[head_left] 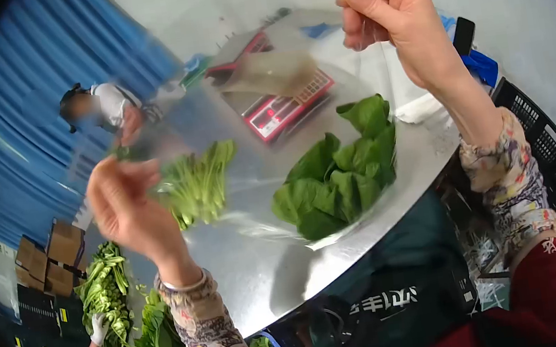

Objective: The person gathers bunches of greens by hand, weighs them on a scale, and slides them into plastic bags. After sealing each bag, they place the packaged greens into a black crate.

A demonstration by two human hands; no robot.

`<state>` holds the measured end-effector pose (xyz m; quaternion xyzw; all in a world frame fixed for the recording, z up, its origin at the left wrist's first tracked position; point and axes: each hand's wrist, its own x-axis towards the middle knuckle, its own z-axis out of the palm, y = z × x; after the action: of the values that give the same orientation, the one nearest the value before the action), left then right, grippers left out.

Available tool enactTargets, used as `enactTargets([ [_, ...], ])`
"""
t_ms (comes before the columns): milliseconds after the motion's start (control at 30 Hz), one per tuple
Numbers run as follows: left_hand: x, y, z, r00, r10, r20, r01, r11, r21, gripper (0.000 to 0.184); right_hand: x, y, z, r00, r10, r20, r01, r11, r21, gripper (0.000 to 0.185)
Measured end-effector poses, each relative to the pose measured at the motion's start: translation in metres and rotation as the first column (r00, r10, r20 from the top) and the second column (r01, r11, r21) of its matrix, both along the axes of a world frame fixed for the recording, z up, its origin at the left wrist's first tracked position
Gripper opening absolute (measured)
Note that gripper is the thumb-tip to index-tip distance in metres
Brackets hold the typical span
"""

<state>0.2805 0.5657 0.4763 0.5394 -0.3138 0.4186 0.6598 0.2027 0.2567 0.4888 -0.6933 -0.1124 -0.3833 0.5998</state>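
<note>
A clear plastic bag (243,231) hangs stretched between my two raised hands. My left hand (123,201) pinches its edge at the left, and my right hand (395,24) pinches it at the upper right. Leafy greens show through the plastic: broad dark leaves (342,179) at the right and pale green stems (202,183) at the left. Behind the film, a red scale (290,105) with a lit display stands on the metal table (326,272). Whether the greens lie inside the bag or behind it, I cannot tell in full.
A person (115,107) in a dark cap works across the table. Another person's gloved hand (98,328) touches piled greens (105,287) at the lower left. Cardboard boxes (50,259) stand beyond. Black crates (549,152) stand at the right, near a phone (463,35).
</note>
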Motion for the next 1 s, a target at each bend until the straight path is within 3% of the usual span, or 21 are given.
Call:
enactTargets([
  [33, 0.013, -0.011, -0.006, 0.989, -0.086, -0.121, 0.093, 0.994, 0.05, 0.021, 0.008, -0.008, -0.001, 1.0, -0.011, -0.015, 0.011, 1.0, 0.018, 0.027],
  [67, 0.019, -0.017, -0.003, 0.988, -0.097, -0.121, 0.105, 0.992, 0.068, 0.022, 0.014, -0.014, -0.001, 1.0, -0.005, -0.017, 0.005, 1.0, 0.005, 0.026],
  [100, 0.022, -0.027, 0.002, 0.981, -0.021, -0.195, 0.036, 0.997, 0.075, 0.02, 0.022, -0.017, -0.002, 0.998, -0.011, -0.061, 0.011, 1.0, 0.008, 0.027],
  [200, 0.057, -0.037, 0.006, 0.976, -0.127, -0.178, 0.152, 0.979, 0.133, 0.019, 0.044, -0.029, 0.001, 0.985, -0.06, -0.164, 0.055, 0.998, -0.032, 0.028],
  [333, 0.07, -0.045, 0.035, 0.99, -0.092, -0.105, 0.112, 0.975, 0.194, 0.021, 0.049, -0.037, 0.03, 0.998, -0.057, -0.009, 0.056, 0.994, -0.097, 0.028],
  [400, 0.063, -0.049, 0.043, 0.983, -0.125, -0.131, 0.143, 0.98, 0.137, 0.021, 0.011, -0.044, 0.06, 0.972, 0.221, -0.085, -0.228, 0.97, -0.087, 0.03],
  [467, 0.042, -0.052, 0.04, 0.968, -0.152, -0.201, 0.169, 0.983, 0.072, 0.022, -0.006, -0.042, 0.054, 0.979, 0.199, -0.034, -0.202, 0.972, -0.121, 0.029],
  [500, 0.037, -0.046, 0.026, 0.958, -0.15, -0.243, 0.177, 0.98, 0.093, 0.023, -0.015, -0.029, 0.034, 0.998, 0.035, 0.048, -0.027, 0.988, -0.151, 0.028],
  [533, 0.025, -0.04, 0.004, 0.964, -0.081, -0.254, 0.142, 0.962, 0.231, 0.024, -0.027, -0.016, 0.011, 0.983, -0.128, 0.131, 0.149, 0.974, -0.169, 0.028],
  [567, 0.015, -0.038, -0.029, 0.928, -0.15, -0.341, 0.233, 0.948, 0.218, 0.026, -0.045, -0.009, -0.016, 0.983, -0.181, 0.024, 0.182, 0.978, -0.097, 0.026],
  [633, -0.015, -0.042, -0.111, 0.808, 0.093, -0.581, 0.197, 0.888, 0.415, 0.026, -0.073, -0.006, -0.093, 0.96, -0.193, -0.203, 0.192, 0.981, -0.022, 0.025],
  [667, -0.03, -0.048, -0.152, 0.636, 0.009, -0.771, 0.363, 0.879, 0.309, 0.023, -0.083, -0.008, -0.135, 0.915, -0.186, -0.358, 0.218, 0.975, 0.049, 0.026],
  [700, -0.038, -0.047, -0.199, 0.527, -0.026, -0.849, 0.429, 0.871, 0.24, 0.019, -0.093, -0.02, -0.181, 0.853, -0.1, -0.513, 0.176, 0.979, 0.102, 0.026],
  [767, -0.056, -0.041, -0.279, 0.487, 0.069, -0.871, 0.433, 0.847, 0.309, 0.017, -0.118, -0.016, -0.247, 0.725, -0.02, -0.689, 0.262, 0.933, 0.248, 0.025],
  [833, -0.07, -0.04, -0.288, 0.441, 0.107, -0.891, 0.476, 0.814, 0.333, 0.017, -0.133, -0.01, -0.274, 0.695, 0.012, -0.719, 0.325, 0.887, 0.328, 0.025],
  [1000, -0.075, -0.046, -0.282, 0.369, 0.165, -0.915, 0.509, 0.788, 0.347, 0.017, -0.141, -0.012, -0.277, 0.69, 0.041, -0.723, 0.311, 0.885, 0.347, 0.027],
])
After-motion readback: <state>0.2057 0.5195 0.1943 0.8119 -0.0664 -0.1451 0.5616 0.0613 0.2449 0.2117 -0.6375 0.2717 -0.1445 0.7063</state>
